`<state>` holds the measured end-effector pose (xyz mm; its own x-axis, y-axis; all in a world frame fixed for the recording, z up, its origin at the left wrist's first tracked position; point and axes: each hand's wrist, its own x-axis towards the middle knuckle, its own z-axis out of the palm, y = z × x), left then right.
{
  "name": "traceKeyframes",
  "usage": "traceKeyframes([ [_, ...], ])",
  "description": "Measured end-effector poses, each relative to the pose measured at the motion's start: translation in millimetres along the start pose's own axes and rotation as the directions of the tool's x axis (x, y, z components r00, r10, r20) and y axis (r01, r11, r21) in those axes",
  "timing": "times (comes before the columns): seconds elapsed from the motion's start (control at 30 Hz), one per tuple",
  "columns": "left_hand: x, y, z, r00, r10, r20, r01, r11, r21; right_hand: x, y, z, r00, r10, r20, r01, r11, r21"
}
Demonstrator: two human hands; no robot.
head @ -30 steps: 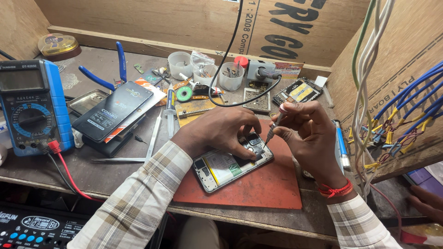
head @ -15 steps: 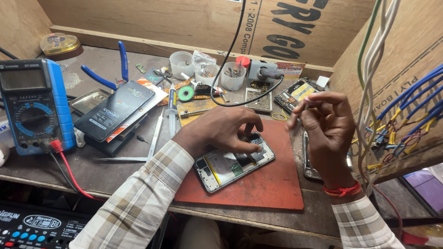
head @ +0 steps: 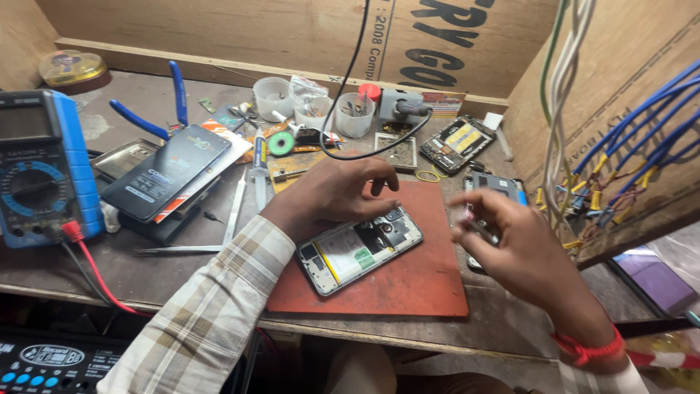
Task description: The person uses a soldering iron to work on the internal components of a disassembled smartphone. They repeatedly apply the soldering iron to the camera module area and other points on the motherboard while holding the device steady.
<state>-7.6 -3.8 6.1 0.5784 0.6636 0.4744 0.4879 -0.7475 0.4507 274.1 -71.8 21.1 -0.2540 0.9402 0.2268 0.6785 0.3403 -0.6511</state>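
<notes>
An opened phone [head: 350,252] with its back off lies at a slant on a red mat [head: 408,284]. My left hand [head: 332,193] rests over its upper end, fingertips pressing on the top edge and the inner parts. My right hand [head: 518,255] hovers off the mat's right edge, away from the phone. A thin small tool [head: 472,221], blurred, is pinched between its fingers. Under that hand lies another phone body [head: 497,182].
A blue multimeter [head: 44,168] with a red lead stands at the left. Beside it are a black phone box [head: 164,171], blue pliers [head: 157,109] and tweezers [head: 235,211]. Small plastic cups [head: 273,95] and a second opened phone [head: 458,142] sit behind. Coloured wires [head: 627,146] hang at right.
My right hand has lifted off the opened phone and swung out to the right and nearer to me, past the mat's edge. My left hand stays on the phone.
</notes>
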Motion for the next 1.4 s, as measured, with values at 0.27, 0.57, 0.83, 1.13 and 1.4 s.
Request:
traceKeyframes([
  [0.27, 1.9, 1.1, 0.8, 0.999, -0.048, -0.004, 0.048, 0.999, -0.012, -42.6, 21.2, -21.2, 0.967, 0.062, -0.249, -0.15, 0.924, -0.352],
  [0.57, 4.8, -4.2, 0.5, 1.0, -0.009, -0.005, 0.009, 0.999, 0.031, -51.7, 18.5, -17.2, 0.928, 0.131, -0.348, -0.253, 0.907, -0.335],
  [0.83, 5.3, -4.7, 2.0, 1.0, -0.015, 0.018, 0.015, 0.999, 0.035, -35.1, 23.2, 0.3, 0.951, -0.017, -0.308, -0.087, 0.943, -0.32],
  [1.13, 5.2, -8.5, 2.0, 1.0, 0.011, 0.012, -0.011, 1.0, 0.023, 11.0, 37.8, 16.3, 0.966, 0.126, -0.226, -0.238, 0.777, -0.583],
  [1.4, 4.5, -7.9, 3.4, 1.0, 0.021, 0.014, -0.021, 1.0, 0.014, 16.7, 50.0, 17.7, 0.969, 0.096, -0.229, -0.22, 0.762, -0.609],
])
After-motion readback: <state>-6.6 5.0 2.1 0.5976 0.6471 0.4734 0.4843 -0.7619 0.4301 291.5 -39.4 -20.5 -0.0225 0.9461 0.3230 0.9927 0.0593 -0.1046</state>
